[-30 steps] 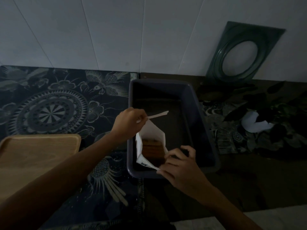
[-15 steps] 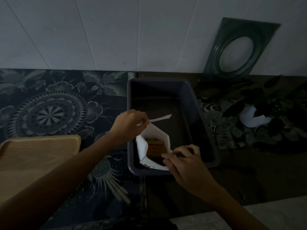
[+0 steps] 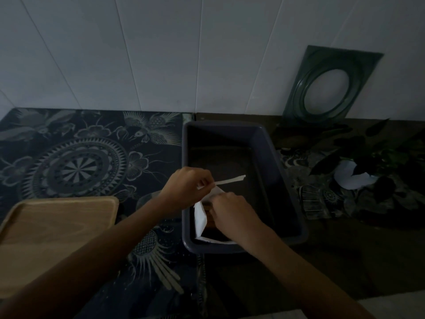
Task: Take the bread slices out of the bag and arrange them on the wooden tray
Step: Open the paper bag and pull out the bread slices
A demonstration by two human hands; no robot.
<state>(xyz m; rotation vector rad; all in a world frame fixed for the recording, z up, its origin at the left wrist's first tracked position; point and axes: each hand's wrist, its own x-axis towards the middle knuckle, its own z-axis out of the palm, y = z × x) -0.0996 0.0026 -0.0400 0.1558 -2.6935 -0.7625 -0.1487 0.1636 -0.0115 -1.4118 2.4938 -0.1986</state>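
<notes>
A white paper bag (image 3: 199,217) stands open at the near end of a dark plastic tub (image 3: 271,148). Brown bread (image 3: 210,223) shows as a sliver inside its mouth. My left hand (image 3: 188,187) pinches the bag's far top edge together with a white paper strip (image 3: 230,180) that sticks out to the right. My right hand (image 3: 232,215) reaches down into the bag's opening, its fingers hidden inside, covering most of the bread. The wooden tray (image 3: 55,217) lies bare at the left, under my left forearm.
The tub sits on a dark patterned mat (image 3: 76,162) against a white panelled wall. A green frame with an oval hole (image 3: 328,84) leans on the wall at the right. Dark leaves and a white scrap of paper (image 3: 351,178) lie right of the tub.
My right hand has moved from the bag's near right edge up and into its mouth, now hiding most of the bread. My left hand keeps its pinch on the bag's top.
</notes>
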